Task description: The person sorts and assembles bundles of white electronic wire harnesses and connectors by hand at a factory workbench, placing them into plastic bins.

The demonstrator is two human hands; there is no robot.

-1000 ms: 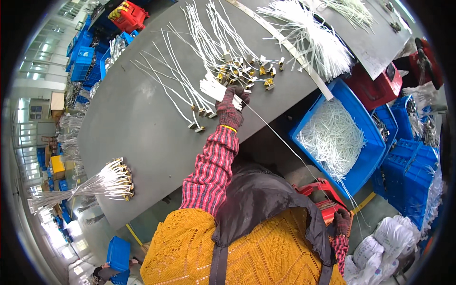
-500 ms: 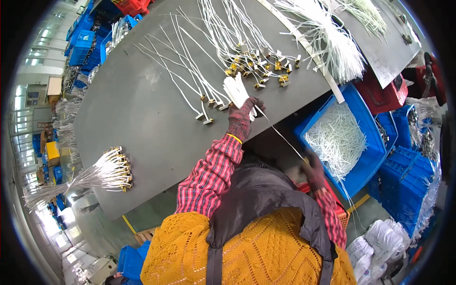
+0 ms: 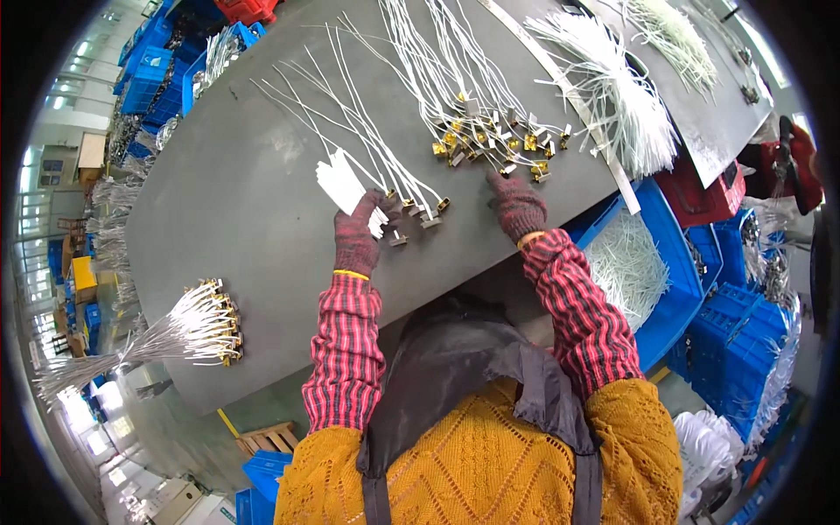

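Left hand (image 3: 357,236) grips white tubes (image 3: 339,182) over the grey table (image 3: 254,229). Right hand (image 3: 520,206) at the near edge of the heaped gold wire ends (image 3: 480,137); cannot tell if pinching. Best, I judge, to separate one end gently, avoiding snags.

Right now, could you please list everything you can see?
worktable: one, grey, centre
second table: one, grey, upper right
strip bundle: one, white, in left hand
connector-tipped wires: many, white with gold, worktable middle
gathered wires: one bundle, white with gold, worktable's left edge
strand piles: two, whitish, upper right
flat bar: one, pale, worktable's right
strand bin: one, blue, right
containers: at least two, red, upper left and right
crates: many, blue, both sides
wooden pallet: one, brown, lower left
left hand: one, maroon glove, gripping strip bundle
right hand: one, maroon glove, beside connector-tipped wires
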